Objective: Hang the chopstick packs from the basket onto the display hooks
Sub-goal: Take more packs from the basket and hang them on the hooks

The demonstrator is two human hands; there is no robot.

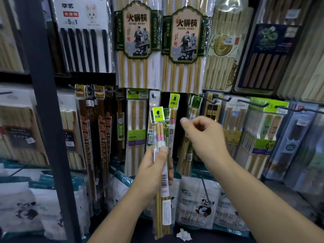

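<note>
Nearest you, bottom centre, a crumpled white paper scrap (pixel 183 234) lies on the dark surface. Just above it your left hand (pixel 152 170) comes up from bottom centre, fingers and thumb wrapped round a bunch of clear plastic chopstick packs w/ lime-green header cards (pixel 164 212). The packs are held upright, thumb pressed on the front over the pink/white bands, and at least 2 packs are in the grip. The top header sits just left of the display's centre hooks, not on any hook.

Your right hand (pixel 205 137) is raised to the right of the bunch, apart from it. Its fingers are curled in w/ the thumb tip poking left, and there is nothing in it. It's a bit blurred.

Past both hands, a matching lime-header pack (pixel 173 109) hangs on a short dark hook (pixel 174 98), just right of the held bunch's header. Lower down, white panda-print bags (pixel 198 202) sit on the shelf.

Near left, a dark metal upright post (pixel 47 120) cuts the view. Right of it hang long dark-brown chopstick packs w/ gold headers (pixel 99 137). On the far top row are two big bamboo chopstick packs w/ green-framed labels (pixel 138 41), w/ a black chopstick pack on white card (pixel 82 41) to their left.
</note>
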